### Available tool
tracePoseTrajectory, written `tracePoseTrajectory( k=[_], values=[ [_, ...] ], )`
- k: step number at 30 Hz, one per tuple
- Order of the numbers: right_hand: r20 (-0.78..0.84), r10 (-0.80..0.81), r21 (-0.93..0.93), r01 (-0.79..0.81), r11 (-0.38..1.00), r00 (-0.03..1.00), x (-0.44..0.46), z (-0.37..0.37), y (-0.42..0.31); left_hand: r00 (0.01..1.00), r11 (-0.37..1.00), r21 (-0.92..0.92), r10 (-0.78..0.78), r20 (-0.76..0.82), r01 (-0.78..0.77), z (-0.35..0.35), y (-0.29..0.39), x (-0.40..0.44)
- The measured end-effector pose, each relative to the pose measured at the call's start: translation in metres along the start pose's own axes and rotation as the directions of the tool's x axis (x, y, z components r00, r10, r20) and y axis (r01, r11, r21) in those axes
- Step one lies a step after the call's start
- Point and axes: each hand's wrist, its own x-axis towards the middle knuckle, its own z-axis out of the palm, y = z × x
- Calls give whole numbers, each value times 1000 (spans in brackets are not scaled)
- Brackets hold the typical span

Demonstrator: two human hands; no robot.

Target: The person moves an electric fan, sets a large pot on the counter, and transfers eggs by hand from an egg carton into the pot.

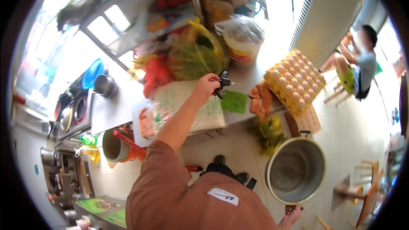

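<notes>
One head-worn view faces forward and steeply down, close above the brown shirt [187, 202].

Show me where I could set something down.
The counter has bare room between the stove and the white sack; so does the floor between the shoes and the big pot. Behind the sack is crowded: bags and a bucket.

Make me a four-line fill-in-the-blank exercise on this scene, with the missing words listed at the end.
1. The left hand holds a small, mostly ____ object with a metal tip.
2. The right hand grips the large pot by its ____.
3. The yellow tray holds rows of ____.
4. The slotted basket beside the dark pans is ____ in colour.

Missing words: black; handle; eggs; blue.
</notes>
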Motion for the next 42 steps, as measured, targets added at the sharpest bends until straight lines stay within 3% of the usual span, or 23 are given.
tracePoseTrajectory(
  k=[3,7,11,13,15,19,21,22,24,27,28,30,31,32,33,35,37,39,41,42],
  values=[
    [3,-70,-36,70,997,998,40,-6,-3,982,984,-96,140,-128,-152,-23,55,-31],
    [-39,-101,-68,98,993,994,26,24,-37,917,915,-182,310,-250,-359,-40,166,-67],
    [-107,-159,-79,151,985,981,1,43,-61,825,852,-64,480,-297,-519,-85,274,-46],
    [-158,-181,-73,171,983,971,-21,50,-69,726,827,38,513,-458,-560,-103,329,-23],
    [-202,-196,-59,187,980,960,-41,60,-73,675,772,80,596,-436,-630,-120,373,1],
    [-281,-230,-25,232,972,932,-69,73,-66,662,779,119,593,-459,-616,-133,431,56],
    [-356,-213,49,246,968,910,-78,84,-59,788,837,-89,466,-402,-540,-148,441,102],
    [-382,-210,59,251,966,900,-89,91,-60,793,836,-94,469,-389,-540,-144,443,111],
    [-386,-219,23,247,969,896,-87,84,-48,732,852,-22,436,-523,-523,-139,435,127],
    [-434,-210,39,252,967,876,-87,73,-30,740,854,-7,448,-502,-521,-132,428,113],
    [-453,-210,29,250,968,866,-81,76,-27,558,620,454,781,-281,-639,-170,423,146],
    [-262,-126,206,183,961,957,-67,66,-19,635,664,368,742,-216,-651,-189,415,151],
    [-142,-197,226,226,948,970,-58,42,-13,670,687,326,719,-182,-649,-201,412,156],
    [-197,-152,221,195,955,968,-57,41,-19,558,494,578,826,-77,-650,-205,408,159],
    [-212,-179,202,222,954,961,-61,42,-28,465,300,704,884,48,-643,-194,400,137],
    [-232,-222,158,262,952,947,-77,54,-50,290,365,561,931,-223,-743,-127,365,81],
    [-231,-268,146,305,941,935,-94,66,-74,242,290,634,956,-164,-717,-86,312,45],
    [-215,-319,149,353,924,923,-106,75,-97,504,406,503,861,71,-763,-60,239,33],
    [-122,-332,186,350,918,935,-115,80,-116,733,580,449,548,402,-680,-26,138,31],
    [-103,-337,222,352,909,936,-107,70,-119,756,635,452,352,552,-626,-7,84,34]
  ],
)
